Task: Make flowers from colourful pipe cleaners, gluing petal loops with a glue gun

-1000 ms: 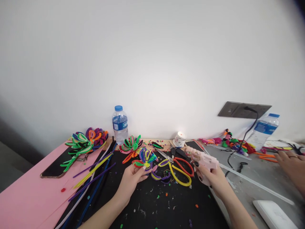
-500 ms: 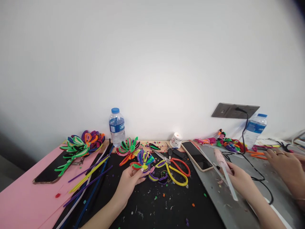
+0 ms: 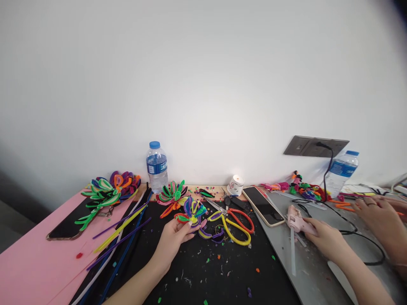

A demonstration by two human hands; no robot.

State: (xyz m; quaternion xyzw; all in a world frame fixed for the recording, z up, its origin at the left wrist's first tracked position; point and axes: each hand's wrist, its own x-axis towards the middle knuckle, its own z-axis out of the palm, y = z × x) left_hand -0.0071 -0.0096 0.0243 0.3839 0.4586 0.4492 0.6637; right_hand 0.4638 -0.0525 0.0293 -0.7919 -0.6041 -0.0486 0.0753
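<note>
Between the thumb and fingers of my left hand [image 3: 174,239] is a pipe-cleaner flower [image 3: 192,212] with purple, green, red and yellow loops, held above the black mat [image 3: 197,279]. On the right, my right hand [image 3: 324,239] is closed round the handle of a pink glue gun [image 3: 295,220], and a clear glue stick [image 3: 293,254] juts from it toward me. Just right of the flower lie scissors [image 3: 238,228] with red and yellow handles, their blades partly apart. Loose purple and yellow pipe-cleaner loops [image 3: 208,233] rest beside them. Another pipe-cleaner flower [image 3: 173,194] lies behind my left hand.
A water bottle [image 3: 157,169] and a paper cup [image 3: 235,185] stand along the wall. A phone [image 3: 263,206] lies right of the scissors. Long pipe cleaners [image 3: 121,237] lie at left. A black cord [image 3: 329,169] runs from the wall socket. Another person's hand [image 3: 375,216] works at far right.
My right hand has turned the glue gun, so its glue stick now points more toward me and sits further left. The cord has shifted. My left hand has barely moved with the flower.
</note>
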